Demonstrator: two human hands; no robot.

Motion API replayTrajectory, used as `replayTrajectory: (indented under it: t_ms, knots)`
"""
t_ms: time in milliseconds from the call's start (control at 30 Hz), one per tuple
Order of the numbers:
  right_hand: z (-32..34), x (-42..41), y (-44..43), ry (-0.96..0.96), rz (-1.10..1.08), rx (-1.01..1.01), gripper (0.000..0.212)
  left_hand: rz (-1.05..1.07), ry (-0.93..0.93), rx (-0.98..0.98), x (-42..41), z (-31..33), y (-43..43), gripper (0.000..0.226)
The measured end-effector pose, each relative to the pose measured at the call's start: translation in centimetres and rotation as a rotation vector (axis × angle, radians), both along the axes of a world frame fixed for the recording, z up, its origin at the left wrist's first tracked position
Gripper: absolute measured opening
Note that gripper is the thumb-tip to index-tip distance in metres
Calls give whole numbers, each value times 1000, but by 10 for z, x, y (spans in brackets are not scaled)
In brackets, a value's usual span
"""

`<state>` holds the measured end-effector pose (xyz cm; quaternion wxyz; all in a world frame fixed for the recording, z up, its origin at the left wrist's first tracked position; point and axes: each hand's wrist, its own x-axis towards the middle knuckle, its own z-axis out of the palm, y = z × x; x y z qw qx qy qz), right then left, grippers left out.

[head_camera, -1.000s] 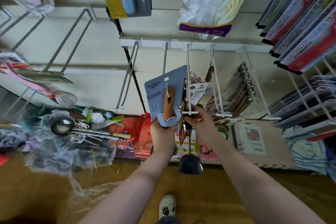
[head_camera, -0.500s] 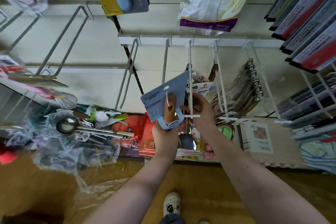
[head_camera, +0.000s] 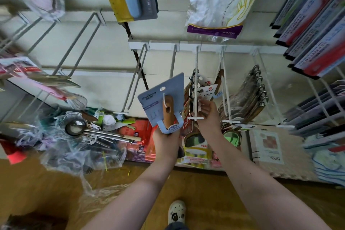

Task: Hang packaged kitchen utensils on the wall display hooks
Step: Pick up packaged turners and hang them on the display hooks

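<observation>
My left hand (head_camera: 166, 142) grips a utensil with a wooden handle fixed to a pale blue card (head_camera: 160, 99), held upright just left of a white wire hook (head_camera: 196, 84). My right hand (head_camera: 208, 112) is at that hook, fingers pinching the white and red card (head_camera: 207, 90) of a utensil hanging on it, near the hook's front crossbar (head_camera: 195, 118). That utensil's dark head (head_camera: 194, 139) hangs below my hands. An empty double hook (head_camera: 134, 84) juts out to the left.
Steel ladles (head_camera: 76, 127) and loose plastic wrapping (head_camera: 74, 155) lie on the low shelf at left. Hooks to the right carry wooden-handled utensils (head_camera: 248, 97) and cutting boards (head_camera: 317, 15). A glove bag (head_camera: 220, 0) hangs overhead. My shoe (head_camera: 176, 212) stands on the wooden floor.
My right hand has moved up along the hook with the hanging utensil's card. My left hand with the blue card rose slightly. The camera tilted.
</observation>
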<state>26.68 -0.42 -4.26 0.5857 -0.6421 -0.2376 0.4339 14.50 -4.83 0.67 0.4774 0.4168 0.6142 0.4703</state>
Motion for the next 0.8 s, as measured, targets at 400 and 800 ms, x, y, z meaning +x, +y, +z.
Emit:
replayTrajectory:
  t_ms: [400, 800]
  knots:
    - [31, -17, -95, -323, 281, -75, 15, -17, 11, 120, 2, 31, -46, 10]
    - [148, 19, -150, -413, 152, 495, 24, -192, -37, -7, 48, 69, -93, 26]
